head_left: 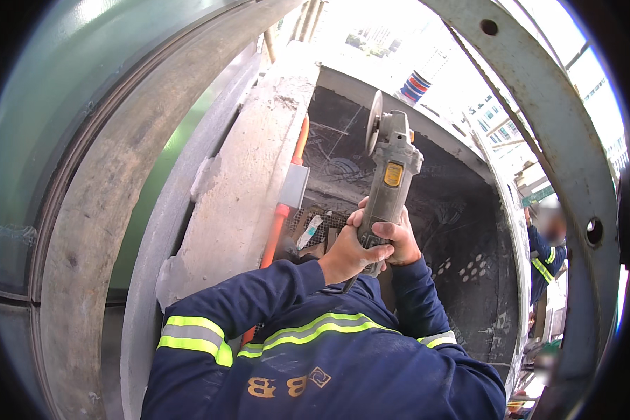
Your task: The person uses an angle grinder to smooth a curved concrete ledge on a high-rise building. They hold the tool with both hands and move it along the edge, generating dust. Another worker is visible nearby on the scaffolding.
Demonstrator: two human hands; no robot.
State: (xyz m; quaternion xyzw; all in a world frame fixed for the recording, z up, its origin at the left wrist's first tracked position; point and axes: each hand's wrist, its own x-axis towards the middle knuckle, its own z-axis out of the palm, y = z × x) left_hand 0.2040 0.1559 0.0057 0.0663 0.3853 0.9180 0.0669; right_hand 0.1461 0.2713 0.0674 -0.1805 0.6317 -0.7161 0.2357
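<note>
An angle grinder (387, 183) points away from me, raised in front of my chest, grey and dusty with a yellow label on its body. Its thin disc (374, 122) stands edge-on at the far end, to the left of the head. My left hand (351, 250) is wrapped round the lower body of the grinder from the left. From the right, my right hand (400, 239) grips the same handle, its thumb across the top. A dark cord end shows below the hands. Whether the disc turns I cannot tell.
A rough concrete ledge (234, 175) runs along my left, beside an orange pipe (276, 234) and a grey box (295, 185). Dark panels (469, 231) enclose the right. A perforated metal beam (539, 98) arches at far right; beyond it is another person (544, 259).
</note>
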